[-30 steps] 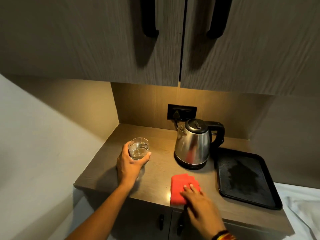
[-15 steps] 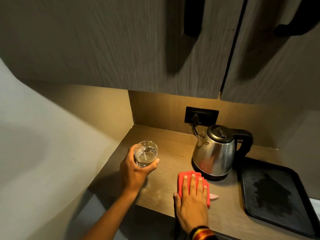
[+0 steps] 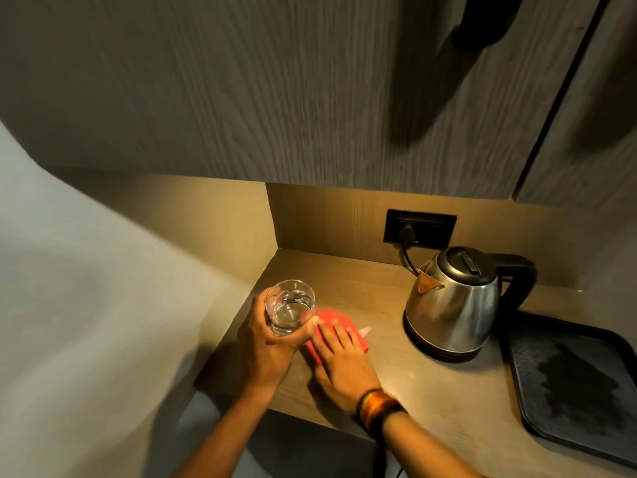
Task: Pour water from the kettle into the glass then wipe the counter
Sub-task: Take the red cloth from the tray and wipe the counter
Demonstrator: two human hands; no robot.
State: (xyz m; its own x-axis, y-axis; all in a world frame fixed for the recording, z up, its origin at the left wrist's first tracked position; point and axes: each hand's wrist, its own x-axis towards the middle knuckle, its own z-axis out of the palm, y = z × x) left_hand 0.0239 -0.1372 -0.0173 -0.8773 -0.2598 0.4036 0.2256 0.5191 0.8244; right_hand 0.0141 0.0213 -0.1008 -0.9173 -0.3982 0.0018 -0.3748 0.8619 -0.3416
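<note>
My left hand (image 3: 265,343) grips a clear glass (image 3: 290,307) with water in it, held just above the left part of the wooden counter (image 3: 431,391). Right beside it my right hand (image 3: 341,360) lies flat, fingers spread, pressing a red cloth (image 3: 336,319) onto the counter; most of the cloth is hidden under the palm. A steel kettle (image 3: 455,305) with a black lid and handle stands upright on its base to the right, spout facing left, apart from both hands.
A black tray (image 3: 568,384) lies at the right end of the counter. A black wall socket (image 3: 420,226) with the kettle's plug sits on the back panel. Upper cabinet doors (image 3: 275,98) hang low overhead. A pale wall (image 3: 86,288) closes the left side.
My right hand has slid the red cloth leftward across the counter, from in front of the kettle to beside the glass. My left hand still holds the glass. The camera swung left.
</note>
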